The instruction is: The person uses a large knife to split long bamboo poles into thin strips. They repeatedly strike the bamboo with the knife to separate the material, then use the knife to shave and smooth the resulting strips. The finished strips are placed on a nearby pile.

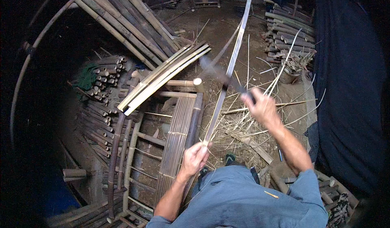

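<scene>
My left hand (195, 157) grips the lower end of a long thin bamboo strip (233, 61) that rises away from me toward the top of the view. My right hand (262, 108) holds the handle of a blurred knife (219, 74). Its blade lies across the strip about halfway up. Below the hands, bamboo shavings and splinters (239, 124) litter the dirt floor.
A bamboo frame with a slatted panel (176, 140) lies to my left, with a bundle of split strips (162, 79) resting across it. Stacks of cut bamboo poles (99, 85) sit at left and at the far right (288, 29). A dark cloth (349, 90) hangs on the right.
</scene>
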A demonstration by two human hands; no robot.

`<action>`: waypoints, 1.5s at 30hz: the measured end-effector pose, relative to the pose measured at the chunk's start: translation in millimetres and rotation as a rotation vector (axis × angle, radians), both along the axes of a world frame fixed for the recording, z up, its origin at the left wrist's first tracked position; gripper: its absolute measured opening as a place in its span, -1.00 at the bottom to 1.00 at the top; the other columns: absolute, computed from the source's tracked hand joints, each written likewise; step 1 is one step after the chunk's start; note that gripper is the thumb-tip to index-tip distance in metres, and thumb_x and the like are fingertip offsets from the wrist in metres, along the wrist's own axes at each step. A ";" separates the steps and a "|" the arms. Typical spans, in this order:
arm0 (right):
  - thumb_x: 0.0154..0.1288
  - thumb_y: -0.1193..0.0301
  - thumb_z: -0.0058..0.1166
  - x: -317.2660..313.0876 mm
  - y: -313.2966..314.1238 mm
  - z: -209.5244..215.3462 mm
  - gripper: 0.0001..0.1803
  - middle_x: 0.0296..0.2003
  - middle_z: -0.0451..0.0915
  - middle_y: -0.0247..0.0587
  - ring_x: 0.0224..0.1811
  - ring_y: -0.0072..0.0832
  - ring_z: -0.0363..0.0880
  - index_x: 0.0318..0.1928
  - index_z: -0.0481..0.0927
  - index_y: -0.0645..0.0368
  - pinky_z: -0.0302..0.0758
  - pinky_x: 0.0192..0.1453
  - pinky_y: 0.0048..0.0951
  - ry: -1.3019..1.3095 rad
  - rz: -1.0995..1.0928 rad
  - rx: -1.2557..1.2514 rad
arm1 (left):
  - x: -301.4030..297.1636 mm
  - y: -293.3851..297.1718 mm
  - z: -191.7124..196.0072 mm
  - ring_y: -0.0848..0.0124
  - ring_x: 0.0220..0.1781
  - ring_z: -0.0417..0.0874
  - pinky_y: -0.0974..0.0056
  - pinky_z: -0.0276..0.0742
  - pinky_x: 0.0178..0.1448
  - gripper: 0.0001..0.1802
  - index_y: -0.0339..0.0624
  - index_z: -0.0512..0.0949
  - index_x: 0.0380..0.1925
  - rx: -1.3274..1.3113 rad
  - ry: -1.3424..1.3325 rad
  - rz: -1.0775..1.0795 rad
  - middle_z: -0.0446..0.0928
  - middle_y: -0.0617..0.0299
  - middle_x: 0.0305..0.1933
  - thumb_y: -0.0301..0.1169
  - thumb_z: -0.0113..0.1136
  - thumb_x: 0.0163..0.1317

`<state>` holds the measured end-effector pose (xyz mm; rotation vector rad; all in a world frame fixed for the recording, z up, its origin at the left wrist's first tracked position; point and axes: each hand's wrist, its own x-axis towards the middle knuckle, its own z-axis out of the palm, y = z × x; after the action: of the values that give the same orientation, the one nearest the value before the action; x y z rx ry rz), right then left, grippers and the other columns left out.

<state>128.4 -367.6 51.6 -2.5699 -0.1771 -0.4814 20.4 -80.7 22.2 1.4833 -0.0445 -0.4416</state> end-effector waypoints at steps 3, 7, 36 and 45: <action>0.31 -0.18 -0.02 -44.6 41.5 -24.5 -0.42 -0.61 0.50 -0.18 -0.63 -0.31 0.55 -0.34 0.49 0.15 0.45 -0.58 -0.24 0.003 0.197 0.042 | 31.4 -10.2 13.1 0.68 -0.57 0.34 0.47 0.25 -0.52 -0.61 -0.31 0.57 -0.16 0.002 -0.074 -0.044 0.41 0.41 -0.57 -0.19 0.31 0.22; 0.25 -0.11 0.11 -64.6 67.5 -32.1 -0.47 -0.64 0.49 -0.12 -0.58 -0.16 0.59 -0.39 0.46 0.15 0.50 -0.51 -0.13 -0.132 0.296 0.080 | 36.8 -24.4 34.3 0.70 -0.49 0.32 0.49 0.27 -0.41 -0.51 -0.27 0.59 -0.24 -0.085 -0.137 0.031 0.38 0.47 -0.56 -0.13 0.52 -0.01; 0.23 -0.13 0.12 30.4 -18.1 88.6 -0.45 -0.50 0.58 -0.05 -0.45 -0.11 0.62 -0.27 0.52 0.18 0.52 -0.39 -0.20 -0.395 0.185 -0.122 | 11.2 21.0 38.2 0.23 0.09 0.59 0.14 0.51 0.18 -0.31 -0.41 0.34 0.17 -0.102 -0.339 -0.250 0.49 -0.07 0.07 0.07 -0.07 0.39; 0.21 -0.12 0.14 2.4 20.8 75.4 -0.49 -0.55 0.56 -0.12 -0.49 -0.18 0.63 -0.32 0.55 0.13 0.55 -0.43 -0.22 -0.395 0.388 -0.207 | 76.7 -42.8 75.9 0.65 -0.68 0.31 0.52 0.16 -0.64 -0.62 -0.21 0.44 -0.46 -0.229 -0.107 -0.022 0.38 0.37 -0.60 -0.18 -0.05 0.48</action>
<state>130.9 -346.8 127.1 -2.5148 -0.8854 -0.8475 97.1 -123.5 98.1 1.2802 -0.1903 -0.3620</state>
